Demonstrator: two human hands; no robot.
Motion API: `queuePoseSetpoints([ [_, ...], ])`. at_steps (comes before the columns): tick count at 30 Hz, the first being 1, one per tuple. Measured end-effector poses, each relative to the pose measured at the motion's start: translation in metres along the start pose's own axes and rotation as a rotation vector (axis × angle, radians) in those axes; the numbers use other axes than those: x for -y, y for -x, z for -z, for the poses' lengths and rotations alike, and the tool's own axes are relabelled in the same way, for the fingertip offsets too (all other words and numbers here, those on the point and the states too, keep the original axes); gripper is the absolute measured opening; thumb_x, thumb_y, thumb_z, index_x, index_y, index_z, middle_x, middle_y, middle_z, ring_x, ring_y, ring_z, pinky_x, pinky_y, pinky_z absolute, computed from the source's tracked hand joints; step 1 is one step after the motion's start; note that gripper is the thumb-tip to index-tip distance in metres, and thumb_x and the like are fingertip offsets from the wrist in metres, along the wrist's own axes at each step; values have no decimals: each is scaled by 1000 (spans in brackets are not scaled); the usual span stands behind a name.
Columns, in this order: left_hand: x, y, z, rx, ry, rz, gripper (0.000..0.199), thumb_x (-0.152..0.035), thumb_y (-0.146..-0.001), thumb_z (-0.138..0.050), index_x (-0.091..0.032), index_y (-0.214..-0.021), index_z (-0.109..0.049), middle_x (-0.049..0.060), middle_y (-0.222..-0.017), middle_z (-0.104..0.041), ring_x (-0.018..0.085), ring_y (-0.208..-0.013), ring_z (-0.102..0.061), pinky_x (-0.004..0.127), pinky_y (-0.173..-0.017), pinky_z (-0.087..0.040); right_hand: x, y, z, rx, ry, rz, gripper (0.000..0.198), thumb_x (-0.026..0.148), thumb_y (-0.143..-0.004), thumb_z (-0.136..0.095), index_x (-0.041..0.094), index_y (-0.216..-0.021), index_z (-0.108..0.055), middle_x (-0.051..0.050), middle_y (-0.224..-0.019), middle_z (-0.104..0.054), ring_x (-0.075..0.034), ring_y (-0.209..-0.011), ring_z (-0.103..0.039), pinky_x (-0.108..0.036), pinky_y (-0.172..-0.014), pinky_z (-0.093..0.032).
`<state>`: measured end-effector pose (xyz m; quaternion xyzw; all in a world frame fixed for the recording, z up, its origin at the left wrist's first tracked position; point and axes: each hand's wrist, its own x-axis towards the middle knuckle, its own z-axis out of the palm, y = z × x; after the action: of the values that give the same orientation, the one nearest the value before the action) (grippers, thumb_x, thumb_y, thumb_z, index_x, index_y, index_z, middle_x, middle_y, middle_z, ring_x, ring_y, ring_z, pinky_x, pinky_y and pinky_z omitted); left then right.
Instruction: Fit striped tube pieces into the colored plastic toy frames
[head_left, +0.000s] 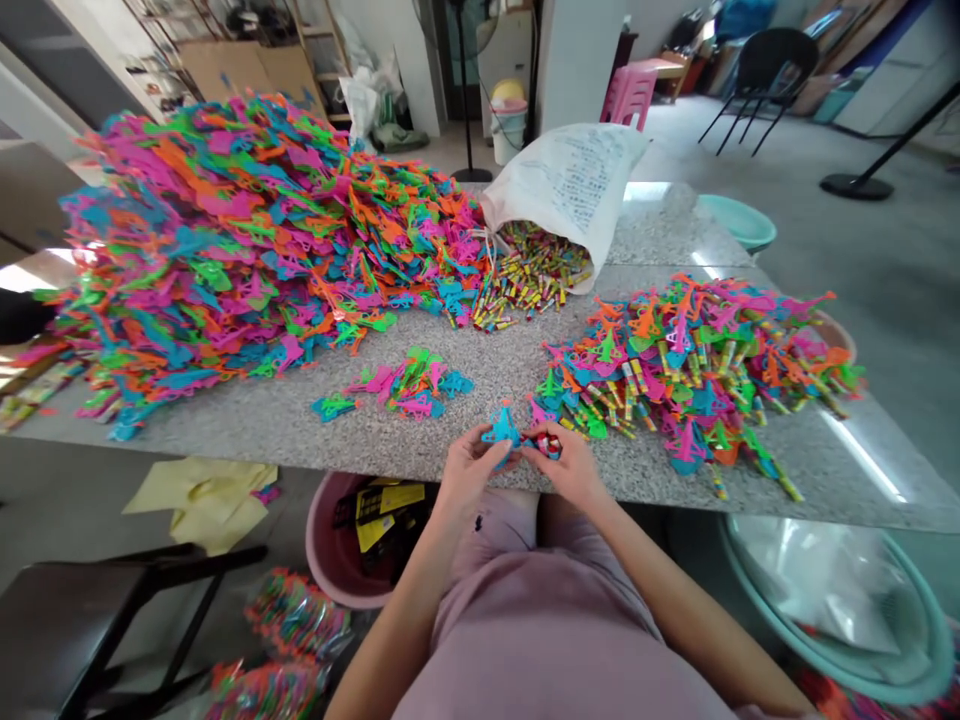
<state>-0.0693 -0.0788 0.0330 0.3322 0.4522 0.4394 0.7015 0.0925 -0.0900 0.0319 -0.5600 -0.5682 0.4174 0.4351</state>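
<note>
Just above the table's front edge, my left hand is closed on a blue plastic toy piece. Close beside it, my right hand pinches small wrapped tubes with red and white showing, near the blue piece's end. Whether the two parts are joined I cannot tell. Ahead and left of my hands lies a small cluster of loose coloured pieces. To the right is a heap of pieces with yellow wrapped tubes attached.
A large mound of plastic pieces covers the speckled table's left side. From a white sack spill yellow and red tubes. Below are a pink tub, a green basin and a dark chair.
</note>
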Motion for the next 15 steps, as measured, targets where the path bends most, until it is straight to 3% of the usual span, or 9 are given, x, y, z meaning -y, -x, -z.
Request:
queuePoseSetpoints([
  [3,-1,4,-3,76,-43,28,36,-34,-65,-79,-17,-95,-68,3,-80,-71,15,-67,-65,27,-68,-52,5,1,6,-12,-18,20,22,34,-75,-66,17,-89,-69,-4,-81,-66,-15,-67,-57,-28,-64,-47],
  [7,-3,7,-10,-47,39,-23,26,-32,-67,-78,-16,-85,-69,2,-79,-71,11,-69,-63,24,-72,-50,12,6,14,36,-86,-43,25,39,-78,-64,18,-91,-69,-1,-72,-62,-13,-60,-55,-25,-57,-45],
  [15,-7,6,-21,-13,28,-13,27,-33,-67,-79,-16,-85,-68,2,-78,-71,12,-69,-64,26,-74,-51,14,19,19,36,-154,-122,29,43,-80,-61,17,-91,-65,2,-58,-57,-11,-49,-49,-24,-49,-40],
])
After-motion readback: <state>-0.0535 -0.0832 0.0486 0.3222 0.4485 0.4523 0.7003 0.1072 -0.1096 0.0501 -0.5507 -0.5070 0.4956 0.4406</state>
